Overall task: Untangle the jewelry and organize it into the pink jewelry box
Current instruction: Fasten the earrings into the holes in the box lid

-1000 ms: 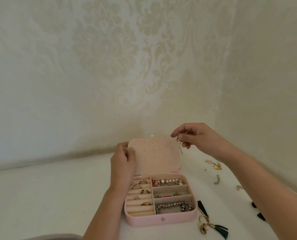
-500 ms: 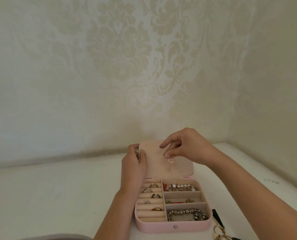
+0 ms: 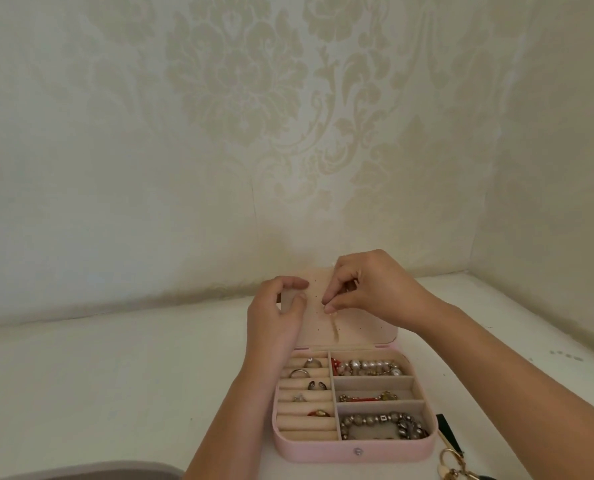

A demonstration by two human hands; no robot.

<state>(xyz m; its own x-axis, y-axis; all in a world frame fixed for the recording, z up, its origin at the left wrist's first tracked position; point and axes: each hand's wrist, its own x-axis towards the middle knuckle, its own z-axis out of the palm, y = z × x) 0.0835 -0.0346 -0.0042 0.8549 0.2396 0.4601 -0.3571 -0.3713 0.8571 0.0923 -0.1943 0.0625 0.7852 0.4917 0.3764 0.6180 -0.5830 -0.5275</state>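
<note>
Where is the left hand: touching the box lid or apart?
Touching. Head view: the left hand grips the left edge of the lid, thumb on its inner face.

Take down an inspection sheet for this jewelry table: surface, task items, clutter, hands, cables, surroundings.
Surface: white tabletop.
Job's things: pink jewelry box open, lid upright; rings in the left rolls; bracelets in three right compartments.
Clutter: gold clasp and black strip right of the box; grey object at the lower left edge.
Hands: left hand grips the lid's left edge; right hand pinches an earring against the lid.
Cables: nothing seen.
Surroundings: damask wallpaper, room corner at right.
</note>
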